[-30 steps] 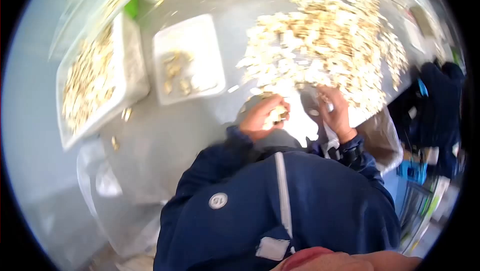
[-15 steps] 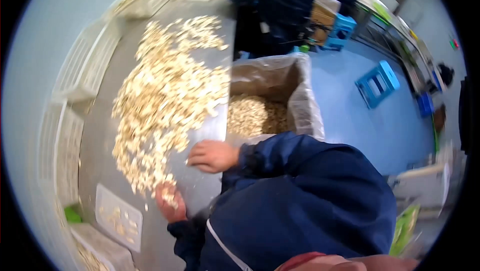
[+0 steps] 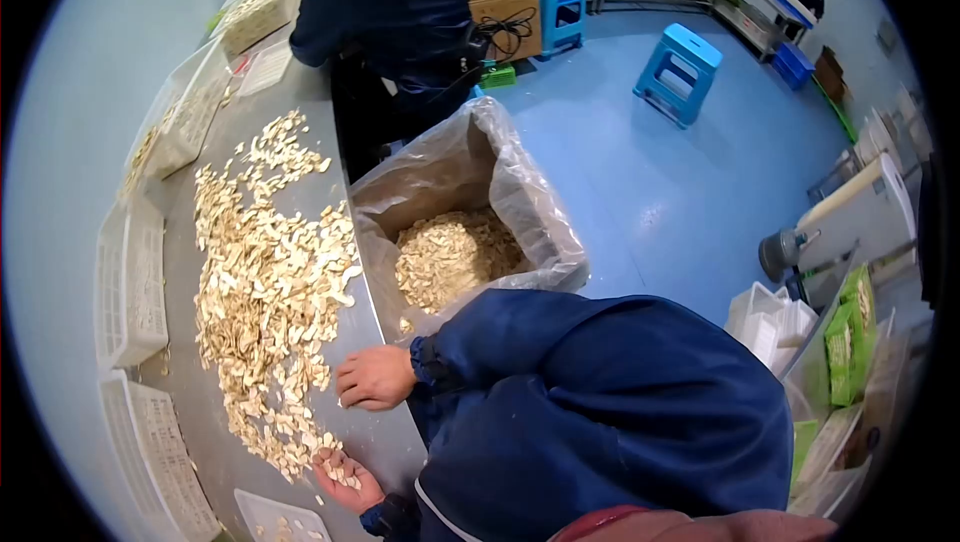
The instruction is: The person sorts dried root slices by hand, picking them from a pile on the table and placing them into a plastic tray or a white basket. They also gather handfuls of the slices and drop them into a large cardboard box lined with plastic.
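A long heap of pale dried slices (image 3: 265, 292) covers the grey metal table (image 3: 385, 442). My left hand (image 3: 345, 479) lies palm up at the near end of the heap and cups a few slices. My right hand (image 3: 375, 378) rests on the table at the heap's edge. Its fingers are loosely curled and touch loose slices, with nothing held. Both sleeves are dark blue. Just right of the table stands a plastic-lined cardboard box (image 3: 520, 212), partly filled with the same slices.
White slotted crates (image 3: 128, 282) line the table's far side, and a small white tray (image 3: 275, 520) lies near my left hand. A co-worker in dark blue (image 3: 385, 2) stands at the table's far end. Blue stools (image 3: 680, 70) stand on the blue floor.
The view has swung right, so the table now runs along the left and the lined box shows fully. My right hand has left the heap and rests flat; the left still cups slices.
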Demonstrator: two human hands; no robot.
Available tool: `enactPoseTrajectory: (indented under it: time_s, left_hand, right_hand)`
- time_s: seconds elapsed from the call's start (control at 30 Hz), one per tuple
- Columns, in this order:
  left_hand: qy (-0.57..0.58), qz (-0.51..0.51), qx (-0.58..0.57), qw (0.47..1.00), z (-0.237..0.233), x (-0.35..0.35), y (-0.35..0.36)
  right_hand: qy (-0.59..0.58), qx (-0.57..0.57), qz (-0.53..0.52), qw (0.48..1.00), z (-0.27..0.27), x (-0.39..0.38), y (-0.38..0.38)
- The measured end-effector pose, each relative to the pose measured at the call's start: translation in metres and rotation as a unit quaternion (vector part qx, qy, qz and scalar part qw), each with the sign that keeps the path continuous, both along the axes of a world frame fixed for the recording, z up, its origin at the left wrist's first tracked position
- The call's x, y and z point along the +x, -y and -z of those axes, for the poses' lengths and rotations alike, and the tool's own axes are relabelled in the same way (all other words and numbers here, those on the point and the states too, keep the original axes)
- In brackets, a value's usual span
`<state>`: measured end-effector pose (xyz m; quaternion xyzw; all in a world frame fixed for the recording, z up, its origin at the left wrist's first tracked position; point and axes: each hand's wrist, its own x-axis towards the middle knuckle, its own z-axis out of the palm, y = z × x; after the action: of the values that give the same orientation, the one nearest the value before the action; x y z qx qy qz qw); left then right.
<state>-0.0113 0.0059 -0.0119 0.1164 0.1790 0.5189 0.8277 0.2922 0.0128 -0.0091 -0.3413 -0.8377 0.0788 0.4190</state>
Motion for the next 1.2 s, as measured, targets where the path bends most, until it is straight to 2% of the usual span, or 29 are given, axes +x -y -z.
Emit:
enactPoseTrajectory:
  time_s: [0.1, 0.43, 0.63, 0.73, 0.93, 1.03, 1.2]
  left_hand:
    - [-0.008, -0.012, -0.012, 1.0, -0.002, 0.001, 0.002]
    - [0.058, 0.047, -0.006, 0.997, 0.006, -0.006, -0.004]
    - [0.052, 0.029, -0.045, 0.997, -0.005, 0.001, -0.001]
    - [0.0, -0.02, -0.131, 0.991, -0.001, -0.009, -0.009]
    - [0.009, 0.034, -0.129, 0.991, 0.005, -0.022, -0.013]
    - [0.056, 0.049, -0.034, 0.997, 0.011, -0.014, -0.011]
    - [0.066, 0.061, -0.025, 0.996, 0.016, -0.018, -0.013]
  right_hand:
    - [-0.004, 0.014, 0.007, 1.0, 0.004, -0.001, -0.001]
    - [-0.012, 0.014, 0.02, 1.0, 0.006, -0.003, -0.002]
    - [-0.02, 0.018, 0.024, 0.999, 0.008, -0.004, -0.002]
    - [-0.024, 0.022, 0.03, 0.999, 0.007, -0.004, -0.003]
    - [-0.033, 0.014, 0.02, 0.999, 0.007, -0.004, -0.002]
    - [-0.034, 0.003, 0.016, 0.999, 0.004, -0.003, -0.001]
    - [-0.033, 0.0, 0.016, 0.999, 0.002, -0.003, -0.001]
